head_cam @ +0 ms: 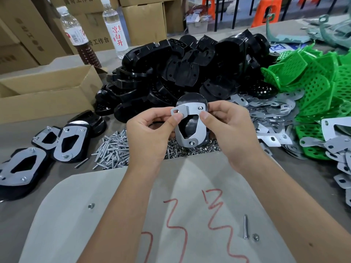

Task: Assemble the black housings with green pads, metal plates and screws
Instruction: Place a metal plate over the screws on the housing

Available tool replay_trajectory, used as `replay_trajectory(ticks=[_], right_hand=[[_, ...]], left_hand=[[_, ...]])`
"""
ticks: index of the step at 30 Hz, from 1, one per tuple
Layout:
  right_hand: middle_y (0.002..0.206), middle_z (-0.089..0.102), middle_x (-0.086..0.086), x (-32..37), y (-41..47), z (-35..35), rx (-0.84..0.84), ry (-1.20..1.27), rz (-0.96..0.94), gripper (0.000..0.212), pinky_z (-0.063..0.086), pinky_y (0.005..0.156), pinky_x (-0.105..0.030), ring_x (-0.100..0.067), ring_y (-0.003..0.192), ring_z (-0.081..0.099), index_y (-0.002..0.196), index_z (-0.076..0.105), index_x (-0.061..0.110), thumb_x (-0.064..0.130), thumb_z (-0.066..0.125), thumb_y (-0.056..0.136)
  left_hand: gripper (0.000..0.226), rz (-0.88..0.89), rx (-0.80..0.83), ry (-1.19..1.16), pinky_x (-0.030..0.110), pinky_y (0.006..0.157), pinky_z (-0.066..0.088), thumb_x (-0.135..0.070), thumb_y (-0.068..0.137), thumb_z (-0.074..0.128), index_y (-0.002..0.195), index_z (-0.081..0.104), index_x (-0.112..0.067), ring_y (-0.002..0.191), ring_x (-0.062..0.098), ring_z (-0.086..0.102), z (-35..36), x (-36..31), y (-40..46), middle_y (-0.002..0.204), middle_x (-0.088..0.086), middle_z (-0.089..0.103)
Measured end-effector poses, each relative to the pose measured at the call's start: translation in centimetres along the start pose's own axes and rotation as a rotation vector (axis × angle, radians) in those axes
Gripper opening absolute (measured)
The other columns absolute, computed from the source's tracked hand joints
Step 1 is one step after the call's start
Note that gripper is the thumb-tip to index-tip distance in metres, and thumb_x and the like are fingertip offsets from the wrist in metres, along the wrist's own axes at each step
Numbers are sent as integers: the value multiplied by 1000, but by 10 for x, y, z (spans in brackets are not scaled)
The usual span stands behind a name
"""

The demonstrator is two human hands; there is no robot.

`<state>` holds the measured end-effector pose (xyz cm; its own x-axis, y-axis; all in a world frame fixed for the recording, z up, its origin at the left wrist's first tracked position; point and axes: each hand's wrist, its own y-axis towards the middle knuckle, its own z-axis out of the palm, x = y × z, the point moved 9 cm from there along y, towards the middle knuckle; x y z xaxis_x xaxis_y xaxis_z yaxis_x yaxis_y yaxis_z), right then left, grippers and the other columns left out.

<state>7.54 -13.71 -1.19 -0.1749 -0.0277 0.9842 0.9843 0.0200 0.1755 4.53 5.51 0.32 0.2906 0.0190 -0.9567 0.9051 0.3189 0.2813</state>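
Note:
Both my hands hold one black housing (191, 100) up over the bench, its metal plate (198, 130) facing me with screws at the top right and the bottom. My left hand (150, 130) pinches a small metal tab (178, 112) at the plate's upper left. My right hand (229, 128) grips the housing's right side, thumb on the plate. Behind lie a pile of black housings (180, 73), green perforated pads (311, 82) at the right, loose metal plates (266, 109), screws (112, 149) and nuts (191, 149).
Several assembled housings (62, 143) lie at the left. An open cardboard box (47, 92) and two bottles (79, 37) stand at the back left. A grey sheet with red marks (171, 215) covers the near bench, with a loose screw (246, 226) and nuts on it.

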Motion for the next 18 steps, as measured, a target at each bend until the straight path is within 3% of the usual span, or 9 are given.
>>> replay_trajectory(ticks=[4, 10, 18], right_hand=[[89, 79, -4, 2, 0, 1, 16, 10, -10, 14, 56, 67, -36, -22, 78, 72, 101, 76, 21, 26, 66, 91], [88, 79, -3, 6, -1, 3, 48, 21, -23, 12, 52, 65, -25, -16, 76, 71, 99, 76, 23, 21, 66, 94], [92, 80, -5, 9, -4, 6, 64, 37, -28, 16, 59, 78, -41, -35, 91, 74, 101, 76, 21, 25, 66, 89]], left_hand=[[13, 20, -19, 22, 24, 64, 57, -7, 85, 84, 89, 82, -19, 73, 15, 71, -1, 0, 0, 81, 4, 78], [13, 66, -41, 75, 51, 83, 63, -7, 84, 85, 91, 81, -17, 83, 25, 75, 0, -6, -2, 87, 4, 79], [16, 87, -73, 154, 47, 80, 64, -10, 80, 89, 89, 78, -18, 84, 25, 75, -2, -11, -4, 87, 0, 78]])
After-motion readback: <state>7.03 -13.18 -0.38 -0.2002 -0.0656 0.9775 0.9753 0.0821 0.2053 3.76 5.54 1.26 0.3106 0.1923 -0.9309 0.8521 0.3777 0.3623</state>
